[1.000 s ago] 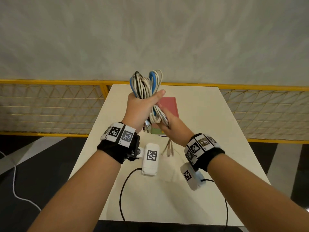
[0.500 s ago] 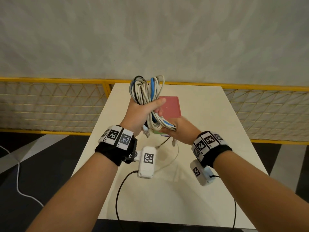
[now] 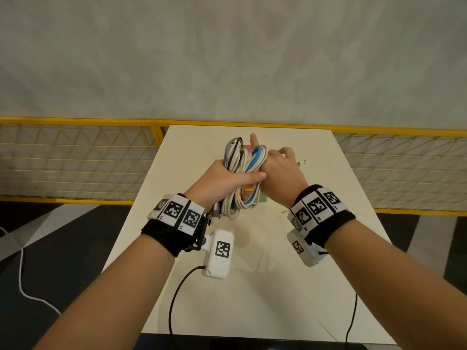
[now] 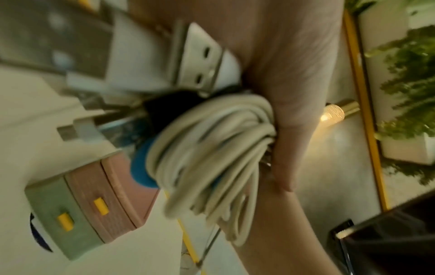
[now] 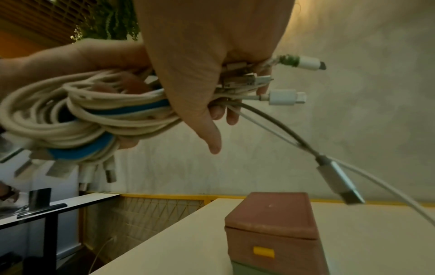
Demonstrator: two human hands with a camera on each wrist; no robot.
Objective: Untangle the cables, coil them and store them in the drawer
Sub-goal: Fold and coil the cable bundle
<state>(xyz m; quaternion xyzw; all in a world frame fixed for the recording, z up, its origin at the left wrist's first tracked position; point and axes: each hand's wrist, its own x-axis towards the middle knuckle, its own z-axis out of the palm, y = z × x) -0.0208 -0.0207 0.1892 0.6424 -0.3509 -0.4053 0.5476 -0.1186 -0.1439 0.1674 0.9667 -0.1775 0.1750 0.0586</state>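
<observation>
Left hand (image 3: pixel 225 180) grips the coiled bundle of white and blue cables (image 3: pixel 242 170); right hand (image 5: pixel 212 55) clenches its loose plug ends above the pink-and-green plastic drawer box (image 5: pixel 270 230).

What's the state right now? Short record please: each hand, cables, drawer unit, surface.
left hand: grips the cable bundle round its middle
right hand: grips a handful of loose cable ends, plugs sticking out past the fingers
cable bundle: mostly cream cables with a blue one, looped together, held in the air above the table
silver plug: dangles below the right hand
drawer unit: pink drawer over green, yellow handles, both closed, stands on the table
task: nothing stored yet
</observation>
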